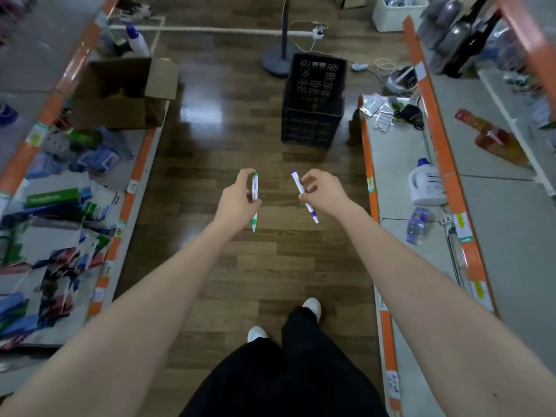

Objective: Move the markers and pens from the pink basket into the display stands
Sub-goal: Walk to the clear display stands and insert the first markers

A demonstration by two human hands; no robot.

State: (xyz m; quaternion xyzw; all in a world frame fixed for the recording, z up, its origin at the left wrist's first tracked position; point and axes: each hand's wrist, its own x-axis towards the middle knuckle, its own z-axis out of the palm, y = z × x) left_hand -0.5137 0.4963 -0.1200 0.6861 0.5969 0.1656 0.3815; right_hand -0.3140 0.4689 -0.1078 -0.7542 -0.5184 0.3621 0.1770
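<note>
My left hand (237, 195) pinches a white marker with green ends (255, 188), held nearly upright over the wooden aisle floor. A short way to its right, my right hand (323, 191) grips a white marker with purple ends (298, 183), tilted with its lower tip toward the right. Both arms reach forward at waist height in the middle of the aisle. No pink basket and no display stand appears in this view.
A black plastic crate (313, 100) stands on the floor ahead, with a fan base (276, 60) behind it. The left shelf (132, 188) holds an open cardboard box (120, 91) and packaged goods. On the right shelf (391, 164) sits a white detergent jug (427, 183).
</note>
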